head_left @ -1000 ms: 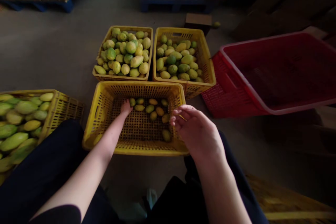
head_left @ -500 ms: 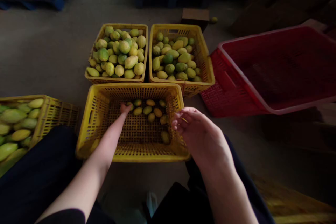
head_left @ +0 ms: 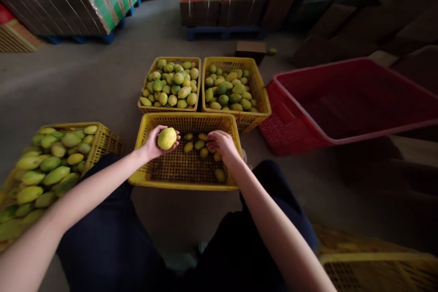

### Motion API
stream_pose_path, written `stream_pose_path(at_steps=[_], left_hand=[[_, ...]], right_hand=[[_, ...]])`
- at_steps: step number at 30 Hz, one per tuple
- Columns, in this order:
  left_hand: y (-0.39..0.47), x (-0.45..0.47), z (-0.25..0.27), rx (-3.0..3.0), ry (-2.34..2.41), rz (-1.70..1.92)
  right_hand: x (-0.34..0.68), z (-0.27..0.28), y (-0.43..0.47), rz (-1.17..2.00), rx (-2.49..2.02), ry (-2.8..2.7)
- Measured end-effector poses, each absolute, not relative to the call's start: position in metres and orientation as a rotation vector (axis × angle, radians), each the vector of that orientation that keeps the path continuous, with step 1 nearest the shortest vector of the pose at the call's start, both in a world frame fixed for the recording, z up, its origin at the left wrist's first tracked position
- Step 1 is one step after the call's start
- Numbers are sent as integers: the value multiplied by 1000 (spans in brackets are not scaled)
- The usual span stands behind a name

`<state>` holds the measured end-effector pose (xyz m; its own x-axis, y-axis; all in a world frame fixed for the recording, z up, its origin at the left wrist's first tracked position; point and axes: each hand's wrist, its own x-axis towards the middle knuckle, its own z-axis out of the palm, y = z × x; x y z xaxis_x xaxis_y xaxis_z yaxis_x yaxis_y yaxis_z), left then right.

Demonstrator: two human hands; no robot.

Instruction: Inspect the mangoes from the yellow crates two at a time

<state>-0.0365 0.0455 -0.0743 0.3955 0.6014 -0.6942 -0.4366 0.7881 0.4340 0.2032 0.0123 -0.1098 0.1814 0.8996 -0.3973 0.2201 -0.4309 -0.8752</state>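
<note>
My left hand (head_left: 154, 143) is closed around a smooth yellow lemon-like fruit (head_left: 167, 138), held above the left part of a yellow plastic crate (head_left: 183, 186). Over the crate's right side, my right hand (head_left: 221, 144) reaches down with bent fingers around a yellow-green fruit (head_left: 211, 149); the hand partly hides it, and the grip does not show fully. Several more fruits (head_left: 199, 145) lie on the slatted crate bottom, mostly toward the right. One fruit (head_left: 219, 175) sits apart near the front right corner.
Two yellow crates full of fruit, left (head_left: 170, 108) and right (head_left: 263, 105), stand just beyond. Another full crate (head_left: 94, 148) is at my left. A large red crate (head_left: 273, 118) stands at right, a small carton (head_left: 251, 47) behind. Stacked boxes on a pallet (head_left: 222, 32) stand farther back.
My left hand has risen from the crate bottom with a fruit in it. My right hand has moved from the crate's right rim in over the fruits. The view has tilted up.
</note>
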Motion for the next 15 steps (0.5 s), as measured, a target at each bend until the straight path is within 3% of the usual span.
stream_pose_path(at_steps=[3,8,15], left_hand=[[14,-47,-48,56,922,725],[-9,-54,-61,-173,992,897],[-5,-44,-51,-156,1094,874]], right_hand=[[201,-148,24,1188,-2063,-1333],[204,-202,48,887,-2300,-1752],[175,-291,73,847,-2476,-2185]])
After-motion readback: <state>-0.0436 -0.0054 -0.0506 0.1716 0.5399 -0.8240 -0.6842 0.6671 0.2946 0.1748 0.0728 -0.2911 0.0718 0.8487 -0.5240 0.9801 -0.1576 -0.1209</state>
